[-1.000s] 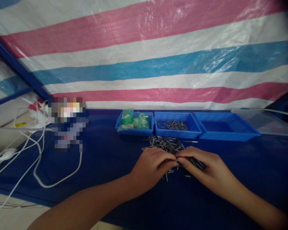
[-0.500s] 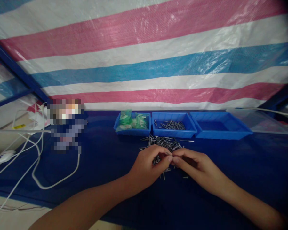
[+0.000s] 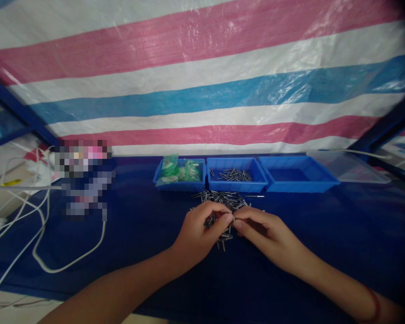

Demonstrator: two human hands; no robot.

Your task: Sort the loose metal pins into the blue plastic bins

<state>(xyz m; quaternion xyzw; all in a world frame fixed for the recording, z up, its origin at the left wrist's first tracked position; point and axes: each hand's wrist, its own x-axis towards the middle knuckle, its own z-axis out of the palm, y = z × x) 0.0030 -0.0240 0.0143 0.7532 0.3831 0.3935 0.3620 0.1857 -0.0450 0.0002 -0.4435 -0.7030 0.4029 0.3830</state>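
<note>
My left hand [image 3: 202, 229] and my right hand [image 3: 268, 231] meet fingertip to fingertip over a loose pile of metal blind rivets [image 3: 219, 196]. Thumb and forefinger of each are pinched closed. Between the tips shows a sliver of a small metal piece, which looks like a blind rivet [image 3: 233, 218]; most of it is hidden by the fingers. A single blind rivet [image 3: 254, 196] lies apart, right of the pile. Behind it, the middle blue bin [image 3: 238, 186] holds more rivets.
Left of the middle bin, another blue bin [image 3: 180, 186] contains green plastic packets [image 3: 170, 168]. A third blue bin [image 3: 299, 185] stands to the right, beside a clear plastic sheet [image 3: 349, 168]. White cables [image 3: 70, 267] run over the blue table's left side. Striped sheeting [image 3: 202, 96] hangs behind.
The view has shifted slightly right, so everything appears further left. Both hands keep their pinch together above the pile, with only slight finger movement.
</note>
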